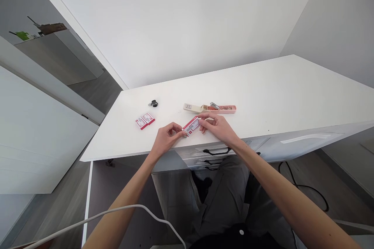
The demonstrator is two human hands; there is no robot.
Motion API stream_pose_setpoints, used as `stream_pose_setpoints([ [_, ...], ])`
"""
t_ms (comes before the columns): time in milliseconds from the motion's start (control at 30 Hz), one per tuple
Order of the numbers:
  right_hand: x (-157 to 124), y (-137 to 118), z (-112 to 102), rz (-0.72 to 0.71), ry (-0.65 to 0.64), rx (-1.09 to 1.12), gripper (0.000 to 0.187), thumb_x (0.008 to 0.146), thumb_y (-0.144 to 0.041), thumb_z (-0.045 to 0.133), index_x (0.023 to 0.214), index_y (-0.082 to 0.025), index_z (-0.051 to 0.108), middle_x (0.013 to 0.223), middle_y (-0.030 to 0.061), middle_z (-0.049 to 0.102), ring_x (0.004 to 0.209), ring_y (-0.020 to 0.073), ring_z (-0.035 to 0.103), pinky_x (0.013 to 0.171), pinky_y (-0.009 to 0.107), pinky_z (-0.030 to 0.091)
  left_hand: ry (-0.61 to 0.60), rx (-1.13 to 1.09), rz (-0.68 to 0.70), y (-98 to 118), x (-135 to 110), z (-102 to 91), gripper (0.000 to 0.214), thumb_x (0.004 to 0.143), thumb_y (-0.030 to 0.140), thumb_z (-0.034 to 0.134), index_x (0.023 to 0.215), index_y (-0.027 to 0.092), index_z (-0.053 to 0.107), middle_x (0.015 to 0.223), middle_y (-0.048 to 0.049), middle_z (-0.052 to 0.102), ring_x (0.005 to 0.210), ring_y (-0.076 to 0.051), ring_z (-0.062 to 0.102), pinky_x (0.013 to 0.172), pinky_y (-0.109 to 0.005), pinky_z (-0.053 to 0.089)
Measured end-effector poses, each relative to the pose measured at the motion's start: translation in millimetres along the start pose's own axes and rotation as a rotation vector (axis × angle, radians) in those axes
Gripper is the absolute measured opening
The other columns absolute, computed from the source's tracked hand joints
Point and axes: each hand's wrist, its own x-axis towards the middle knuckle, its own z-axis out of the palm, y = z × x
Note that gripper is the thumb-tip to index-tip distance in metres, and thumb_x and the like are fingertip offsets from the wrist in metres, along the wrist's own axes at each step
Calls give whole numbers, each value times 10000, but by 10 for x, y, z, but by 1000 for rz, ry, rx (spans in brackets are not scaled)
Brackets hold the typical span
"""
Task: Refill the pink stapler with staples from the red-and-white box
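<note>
A small red-and-white printed box [191, 125] is held at a slant between my two hands, just above the white tabletop. My left hand [168, 135] pinches its lower left end with thumb and forefinger. At the upper right end, the fingers and thumb of my right hand [214, 125] grip it too. Just beyond my right hand lies a long, slim case, opened out flat. Its cream half [191, 107] points left, and its pink half [228, 109] holds small items and a metallic piece [214, 105], too small to name.
Two similar red-and-white boxes [145, 121] lie side by side on the white tabletop [277, 93], left of my hands. Behind them is a small black object [153, 103], perhaps a key. Black-handled drawers [217, 151] are below the front edge. A white cable [117, 209] crosses my left forearm.
</note>
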Motion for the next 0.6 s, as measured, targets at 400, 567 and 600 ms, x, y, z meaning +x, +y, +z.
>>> stream_pose_setpoints([
  [400,0,-14,-30,48,-125,-6,336,949,-509,731,1114,-216,720,795,19,759,728,199,746,775,399,652,-20,38,19,-25,0,-7,382,842,612,794,898,234,785,891,-33,786,776,-188,605,716,-328,466],
  [567,13,14,-46,39,-128,-13,356,954,-505,737,1138,-203,707,826,25,760,716,185,747,778,389,656,-54,50,17,-6,-2,-11,388,902,616,731,932,239,817,915,-37,800,793,-191,615,741,-326,477],
  [600,13,23,-47,35,-129,-8,366,956,-507,736,1149,-197,705,852,33,763,728,184,750,783,388,659,-53,46,12,6,-5,-10,392,913,614,718,931,236,817,917,-38,799,788,-188,613,736,-323,474],
])
